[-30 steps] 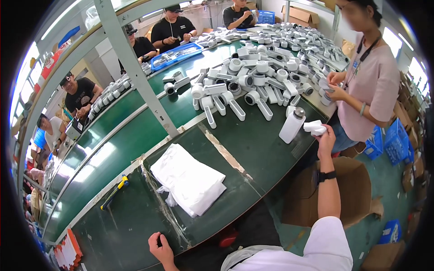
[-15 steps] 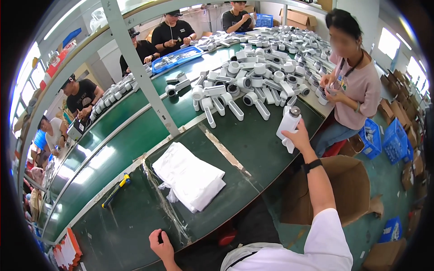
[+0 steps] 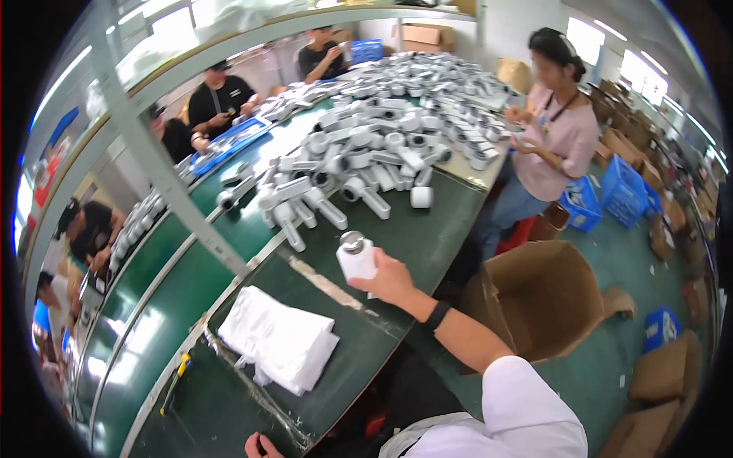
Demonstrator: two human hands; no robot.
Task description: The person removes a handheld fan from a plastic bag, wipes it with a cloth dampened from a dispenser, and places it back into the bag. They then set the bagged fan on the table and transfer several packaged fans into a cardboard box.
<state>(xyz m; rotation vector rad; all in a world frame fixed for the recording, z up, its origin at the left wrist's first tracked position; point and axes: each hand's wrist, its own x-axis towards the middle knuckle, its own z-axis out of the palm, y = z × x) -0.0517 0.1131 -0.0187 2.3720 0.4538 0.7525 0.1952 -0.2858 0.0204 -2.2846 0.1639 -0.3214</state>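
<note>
My right hand (image 3: 389, 278) grips a white bottle (image 3: 356, 262) with a metal cap, tilted and held over the green worktable (image 3: 416, 248). Below and left of it lies a folded stack of white plastic bags (image 3: 279, 340), not touched by either hand. At the lower edge, my left hand (image 3: 261, 446) shows only in part. Its thumb and a finger stand apart, loosely curled, and nothing is visible between them. Beyond the bottle spreads a large pile of white-grey handheld devices (image 3: 366, 153) with round heads and flat handles. A single white piece (image 3: 421, 197) lies at its near edge.
A yellow-and-dark tool (image 3: 177, 382) lies left of the bags. A metal post (image 3: 175, 191) rises from the table. On the floor at right stands an open cardboard box (image 3: 542, 305). A co-worker in pink (image 3: 561, 130) stands beyond it; others work across the table.
My right hand has brought the bottle leftward and nearer, closer to the plastic bags. My left hand has slipped lower, mostly out of the picture. The whole view has turned to the right.
</note>
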